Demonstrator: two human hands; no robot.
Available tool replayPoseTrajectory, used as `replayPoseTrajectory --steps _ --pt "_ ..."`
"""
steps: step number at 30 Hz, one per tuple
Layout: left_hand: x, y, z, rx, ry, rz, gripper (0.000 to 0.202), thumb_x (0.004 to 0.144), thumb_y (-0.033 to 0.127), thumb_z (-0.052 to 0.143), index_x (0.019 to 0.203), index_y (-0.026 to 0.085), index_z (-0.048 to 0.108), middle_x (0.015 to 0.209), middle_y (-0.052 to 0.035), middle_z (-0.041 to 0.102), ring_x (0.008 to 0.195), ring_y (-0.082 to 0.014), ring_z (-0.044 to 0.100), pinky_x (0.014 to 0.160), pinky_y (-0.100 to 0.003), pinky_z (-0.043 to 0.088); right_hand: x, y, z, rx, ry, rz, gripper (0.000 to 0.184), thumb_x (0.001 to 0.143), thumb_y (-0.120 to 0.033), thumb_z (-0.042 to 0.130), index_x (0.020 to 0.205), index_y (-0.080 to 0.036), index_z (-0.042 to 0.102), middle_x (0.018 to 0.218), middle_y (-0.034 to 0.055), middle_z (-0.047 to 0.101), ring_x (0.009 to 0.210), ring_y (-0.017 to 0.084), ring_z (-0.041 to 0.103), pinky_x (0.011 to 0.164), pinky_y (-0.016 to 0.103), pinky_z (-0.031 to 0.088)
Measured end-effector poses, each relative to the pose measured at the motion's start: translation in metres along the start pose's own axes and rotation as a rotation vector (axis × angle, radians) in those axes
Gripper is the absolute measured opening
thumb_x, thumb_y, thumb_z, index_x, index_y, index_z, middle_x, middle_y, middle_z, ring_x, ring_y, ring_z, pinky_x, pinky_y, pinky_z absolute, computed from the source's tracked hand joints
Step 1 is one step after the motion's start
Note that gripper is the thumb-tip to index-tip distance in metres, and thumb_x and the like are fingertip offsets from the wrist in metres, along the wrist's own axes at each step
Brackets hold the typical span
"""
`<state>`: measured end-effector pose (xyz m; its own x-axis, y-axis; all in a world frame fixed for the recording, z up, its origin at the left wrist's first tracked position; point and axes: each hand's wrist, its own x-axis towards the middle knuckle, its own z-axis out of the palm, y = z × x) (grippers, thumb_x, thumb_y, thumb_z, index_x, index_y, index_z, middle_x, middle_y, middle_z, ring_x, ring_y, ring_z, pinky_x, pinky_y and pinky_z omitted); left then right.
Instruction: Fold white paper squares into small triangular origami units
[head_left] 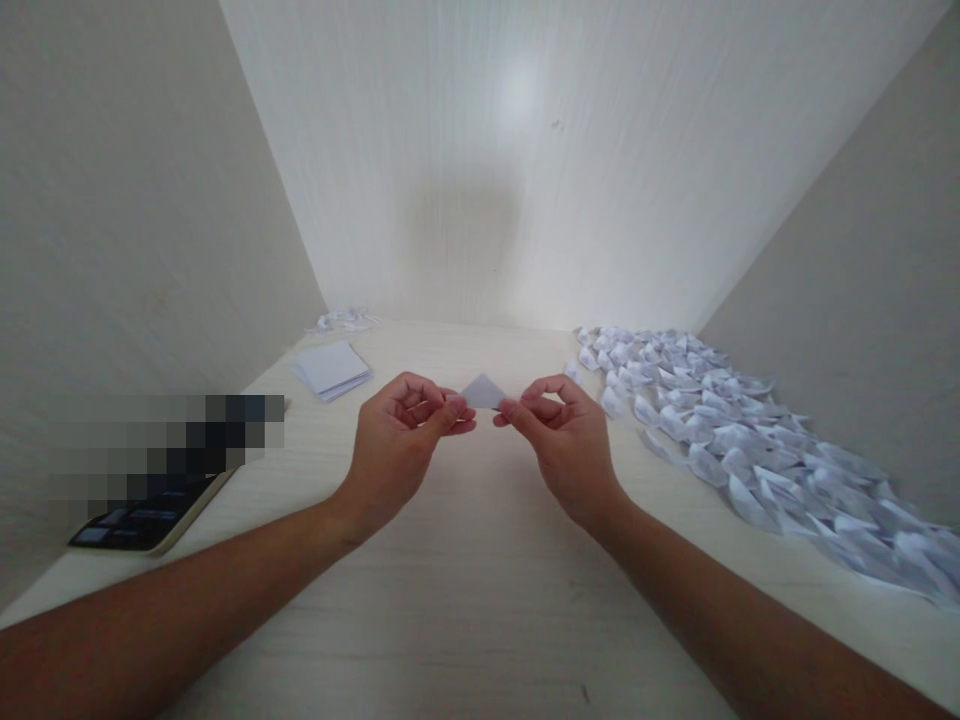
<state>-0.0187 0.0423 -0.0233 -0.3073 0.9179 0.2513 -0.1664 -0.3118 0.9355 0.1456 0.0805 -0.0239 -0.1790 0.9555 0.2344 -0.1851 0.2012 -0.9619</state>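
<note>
Between my two hands, above the middle of the table, is a small folded piece of white paper (484, 391), a triangle with its point up. My left hand (405, 425) pinches its left corner between thumb and fingers. At the right corner, my right hand (564, 428) has the same kind of pinch, thumb toward me. A stack of white paper squares (334, 369) lies beyond my left hand. To the right of my right hand spreads a big heap of folded white paper pieces (720, 420).
A phone (154, 520) lies at the left edge, partly blurred out by blocks. Thin white paper scraps (346, 320) sit in the far left corner. Pale panels enclose the table (450, 610) at the left, back (480, 150) and right.
</note>
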Motion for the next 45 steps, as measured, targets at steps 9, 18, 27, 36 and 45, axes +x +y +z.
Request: replayPoseTrajectory --steps 9,18,27,36,45 --pt "-0.011 0.007 0.006 -0.052 0.059 0.023 0.023 0.072 0.028 0.087 0.079 0.018 0.068 0.081 -0.0014 0.076 0.079 -0.0193 0.077 0.087 -0.041 0.066 -0.013 0.005 0.014 -0.091 0.239 -0.164 0.019 0.076 -0.036 0.084 0.083 -0.022 0.072 0.077 0.0034 0.075 0.072 0.019 0.071 0.073 0.036 0.057" --pt "-0.013 0.009 0.005 0.032 0.090 0.033 0.024 0.071 0.029 0.088 0.083 0.020 0.069 0.080 -0.0018 0.078 0.077 -0.0226 0.078 0.081 -0.040 0.068 -0.014 -0.003 0.014 0.124 0.161 0.054 0.025 0.068 -0.031 0.088 0.086 -0.023 0.074 0.083 0.0028 0.077 0.081 0.019 0.071 0.083 0.038 0.057" --pt "-0.010 0.008 0.004 0.032 0.102 0.007 0.028 0.064 0.027 0.091 0.080 0.020 0.070 0.076 -0.0024 0.078 0.074 -0.0224 0.078 0.073 -0.034 0.067 -0.013 -0.001 0.011 0.304 -0.023 0.297 0.022 0.069 -0.035 0.087 0.077 -0.023 0.071 0.079 -0.0021 0.065 0.075 0.012 0.059 0.074 0.027 0.049" --pt "-0.009 0.005 0.003 0.062 0.127 0.012 0.026 0.062 0.024 0.092 0.083 0.020 0.076 0.077 -0.0024 0.079 0.073 -0.0212 0.077 0.074 -0.034 0.067 -0.011 0.004 0.007 0.165 0.014 0.204 0.015 0.074 -0.035 0.084 0.078 -0.023 0.077 0.076 0.0011 0.071 0.077 0.015 0.063 0.077 0.031 0.047" --pt "-0.006 0.011 0.003 -0.038 0.072 -0.014 0.030 0.064 0.022 0.092 0.088 0.015 0.076 0.077 -0.0025 0.078 0.071 -0.0156 0.075 0.071 -0.025 0.063 -0.008 0.005 0.004 -0.093 -0.052 0.012 0.017 0.080 -0.036 0.078 0.078 -0.020 0.074 0.075 0.0019 0.071 0.073 0.016 0.062 0.073 0.030 0.049"
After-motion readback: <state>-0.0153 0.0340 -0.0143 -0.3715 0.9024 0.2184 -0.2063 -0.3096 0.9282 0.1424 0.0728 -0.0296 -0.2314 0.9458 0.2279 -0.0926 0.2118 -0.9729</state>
